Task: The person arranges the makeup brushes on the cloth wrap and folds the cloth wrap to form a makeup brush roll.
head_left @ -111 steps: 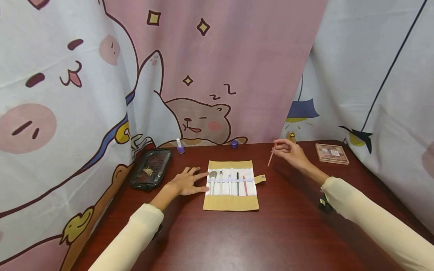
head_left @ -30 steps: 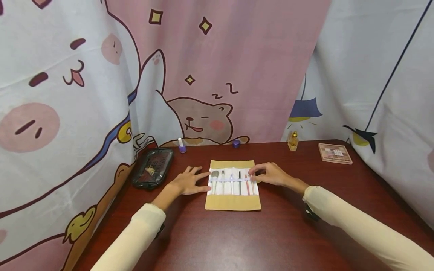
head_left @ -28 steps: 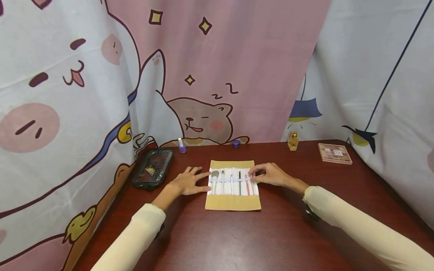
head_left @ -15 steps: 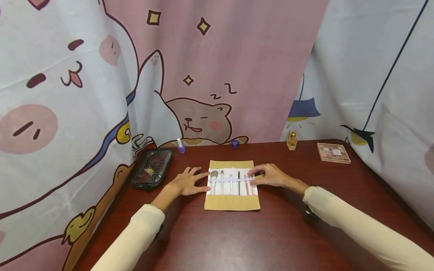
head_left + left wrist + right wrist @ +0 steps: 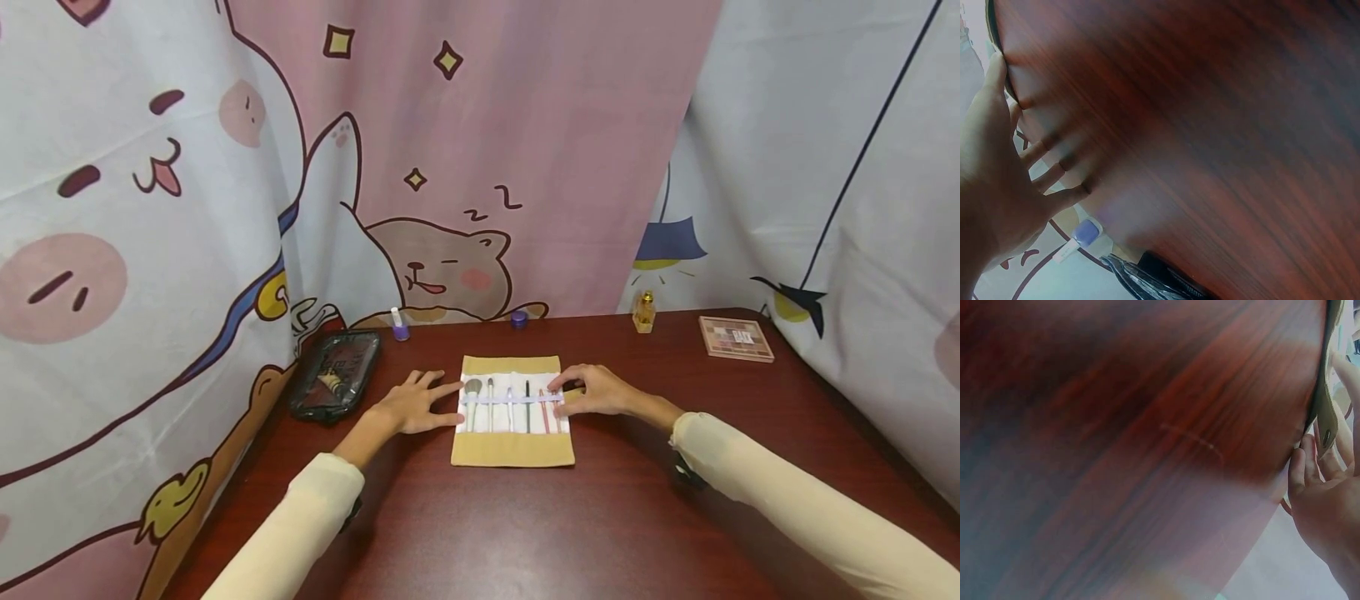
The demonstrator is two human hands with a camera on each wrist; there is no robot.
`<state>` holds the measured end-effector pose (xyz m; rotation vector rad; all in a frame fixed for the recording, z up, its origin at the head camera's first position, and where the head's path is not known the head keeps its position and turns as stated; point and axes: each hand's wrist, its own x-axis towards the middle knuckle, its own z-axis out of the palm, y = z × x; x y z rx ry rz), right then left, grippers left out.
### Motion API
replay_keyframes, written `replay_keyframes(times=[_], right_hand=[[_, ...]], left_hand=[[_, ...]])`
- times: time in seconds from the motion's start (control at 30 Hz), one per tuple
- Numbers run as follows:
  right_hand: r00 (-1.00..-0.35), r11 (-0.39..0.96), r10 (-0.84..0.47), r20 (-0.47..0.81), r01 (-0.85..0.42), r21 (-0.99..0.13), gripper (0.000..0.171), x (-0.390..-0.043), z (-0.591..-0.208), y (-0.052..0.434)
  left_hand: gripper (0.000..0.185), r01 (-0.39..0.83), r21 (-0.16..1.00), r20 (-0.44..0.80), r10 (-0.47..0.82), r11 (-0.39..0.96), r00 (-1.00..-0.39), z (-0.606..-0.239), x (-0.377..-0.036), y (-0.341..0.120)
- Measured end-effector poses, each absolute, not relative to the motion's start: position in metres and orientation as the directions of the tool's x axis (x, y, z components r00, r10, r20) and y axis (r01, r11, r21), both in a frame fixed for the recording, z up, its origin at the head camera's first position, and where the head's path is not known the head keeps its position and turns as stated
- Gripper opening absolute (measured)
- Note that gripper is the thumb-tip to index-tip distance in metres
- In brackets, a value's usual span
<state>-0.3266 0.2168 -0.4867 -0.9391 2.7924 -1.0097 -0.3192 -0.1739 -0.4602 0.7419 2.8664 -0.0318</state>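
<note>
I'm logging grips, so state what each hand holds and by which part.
Neither hand grips anything: the left hand lies flat at the brush roll's left edge; the right hand rests at its right edge.

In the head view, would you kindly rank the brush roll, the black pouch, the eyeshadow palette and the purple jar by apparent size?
Largest to smallest:
1. brush roll
2. black pouch
3. eyeshadow palette, though it lies farther from the camera
4. purple jar

Six brushes (image 5: 509, 403) in one brush roll (image 5: 512, 450); behind the roll, two small bottles (image 5: 399, 324), one jar (image 5: 518, 318), one palette (image 5: 736, 338)

Tan brush roll (image 5: 512, 448) unrolled flat on table, six brushes (image 5: 510, 398) (under elastic band)
</note>
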Motion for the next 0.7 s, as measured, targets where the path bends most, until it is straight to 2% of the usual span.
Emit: replay_keyframes(times=[0.47,0.7], right_hand=[[-0.809,0.588,-0.566,0.16,-0.532,-0.609,0.04,-0.322,-0.485,0.217],[-0.76,0.549,-0.564,0.323,-0.637,-0.541,0.036,-0.319,-0.476,0.211]], left_hand=[[0.082,0.487,0.017,-0.177,0.482,0.873,-0.858,-0.461,-0.319,-0.173],[0.08,0.479,0.043,-0.172,0.479,0.877,-0.861,-0.46,-0.319,-0.173]])
